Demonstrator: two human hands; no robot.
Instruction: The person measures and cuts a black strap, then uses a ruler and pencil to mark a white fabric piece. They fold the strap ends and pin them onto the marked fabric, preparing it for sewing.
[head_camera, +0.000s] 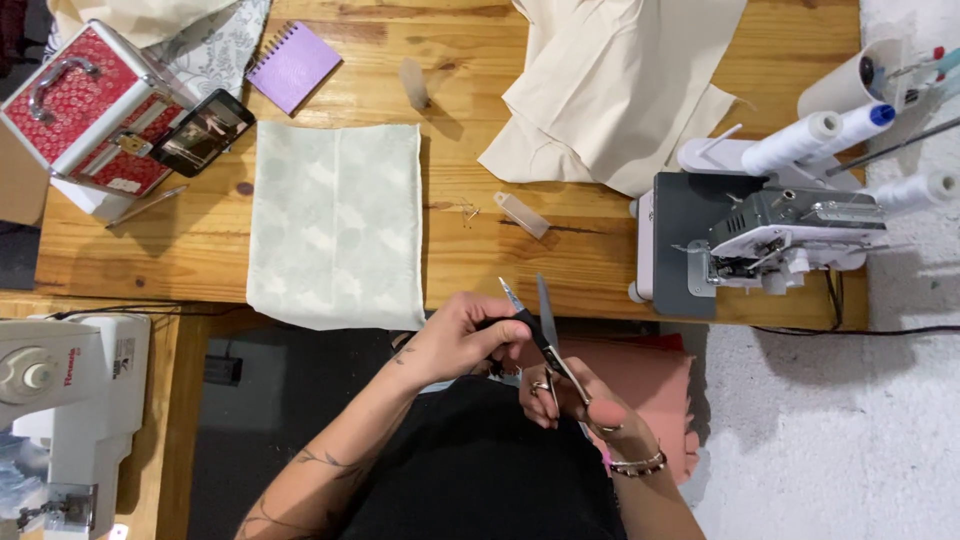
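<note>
A: Largest first. The wooden table (590, 275) is taken as landmark. What is laid on it?

B: Cream fabric (620, 80) is heaped at its far edge. A pale green patterned cloth (335, 225) is spread flat near its front edge, probably smoothed for working. A serger (760, 245) with white thread cones (800, 140) is set at the table's right end. A red patterned case (85, 105), a phone (203, 132) leaned on it and a purple notebook (293, 65) are kept at the far left corner, out of the way, it seems.

A: Off the table?

B: A white sewing machine (60, 390) is seen on a lower bench left of the table. Grey floor is visible to the right.

A: Hands?

B: Both are held just in front of the table's front edge, over the lap. The scissors (545, 335) are gripped there, blades open, tips pointing at the table. The right hand (575, 400) is seated in the handles, fingers curled through the loops. The left hand (455, 340) is closed, fingertips pinched on something dark beside the blades; what is pinched cannot be told. It appears to be held taut for a cut.

A: Smalls?

B: A clear plastic piece (522, 214) and some pins (467, 211) are left mid-table, within reach.
</note>
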